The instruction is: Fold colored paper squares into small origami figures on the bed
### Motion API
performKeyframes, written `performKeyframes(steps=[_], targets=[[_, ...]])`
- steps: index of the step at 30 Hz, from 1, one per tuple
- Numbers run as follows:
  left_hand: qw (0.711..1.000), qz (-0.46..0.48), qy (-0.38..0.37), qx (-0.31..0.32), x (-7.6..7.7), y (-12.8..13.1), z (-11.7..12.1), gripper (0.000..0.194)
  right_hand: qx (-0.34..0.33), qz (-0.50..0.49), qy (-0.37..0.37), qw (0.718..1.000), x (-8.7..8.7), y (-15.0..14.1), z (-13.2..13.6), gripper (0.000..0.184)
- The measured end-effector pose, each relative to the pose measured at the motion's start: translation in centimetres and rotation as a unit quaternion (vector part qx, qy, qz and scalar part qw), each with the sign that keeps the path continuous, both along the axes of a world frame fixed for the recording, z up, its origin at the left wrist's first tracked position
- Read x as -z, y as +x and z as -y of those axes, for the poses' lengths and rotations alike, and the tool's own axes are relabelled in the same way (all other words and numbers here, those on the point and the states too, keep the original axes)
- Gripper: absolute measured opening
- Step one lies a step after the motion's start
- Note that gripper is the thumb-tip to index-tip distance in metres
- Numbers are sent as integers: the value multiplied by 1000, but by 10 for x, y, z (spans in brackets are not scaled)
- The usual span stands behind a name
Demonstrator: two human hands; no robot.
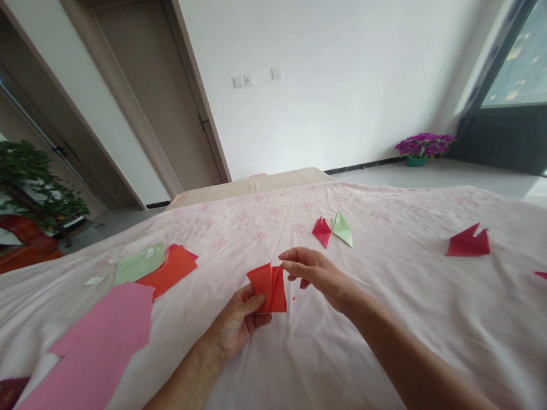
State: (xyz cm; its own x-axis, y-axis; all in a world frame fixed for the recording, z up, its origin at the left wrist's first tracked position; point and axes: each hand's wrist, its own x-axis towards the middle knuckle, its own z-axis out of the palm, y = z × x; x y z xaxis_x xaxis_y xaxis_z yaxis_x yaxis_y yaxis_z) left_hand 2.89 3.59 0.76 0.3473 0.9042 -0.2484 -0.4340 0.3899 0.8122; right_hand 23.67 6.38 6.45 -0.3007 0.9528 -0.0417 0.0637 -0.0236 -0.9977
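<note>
A small orange-red folded paper (263, 282) is held above the cloth, with a crease or slit running down its middle. My left hand (241, 321) grips its lower left side, thumb on top and fingers beneath. At the paper's upper right corner, the thumb and index finger of my right hand (316, 272) come together in a pinch on the edge. The other fingers of that hand are curled below. Beyond it lie a red folded paper piece (321, 231) and a light green one (342, 230), side by side.
A flower-patterned pale cloth (386, 331) covers the surface. Pink paper sheets (100, 336), orange paper (173, 270) and a light green packet (139, 263) lie left. Another red folded piece (469, 241) lies right. A dark red object (2, 394) is at the lower left edge.
</note>
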Motion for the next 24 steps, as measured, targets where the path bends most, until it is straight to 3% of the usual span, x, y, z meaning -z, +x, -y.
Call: performKeyframes(steps=[5, 12, 17, 24], targets=[[998, 6, 8, -65, -2, 7, 2, 33, -38, 1, -8, 999, 14, -14, 1, 51], [992, -34, 49, -112, -1, 19, 11, 41, 75, -6, 32, 997, 37, -40, 7, 34], [989, -65, 62, -115, 0, 21, 13, 46, 94, -39, 49, 994, 40, -44, 11, 25], [987, -68, 80, -118, -1, 22, 14, 45, 71, -92, 7, 993, 32, -46, 17, 32]])
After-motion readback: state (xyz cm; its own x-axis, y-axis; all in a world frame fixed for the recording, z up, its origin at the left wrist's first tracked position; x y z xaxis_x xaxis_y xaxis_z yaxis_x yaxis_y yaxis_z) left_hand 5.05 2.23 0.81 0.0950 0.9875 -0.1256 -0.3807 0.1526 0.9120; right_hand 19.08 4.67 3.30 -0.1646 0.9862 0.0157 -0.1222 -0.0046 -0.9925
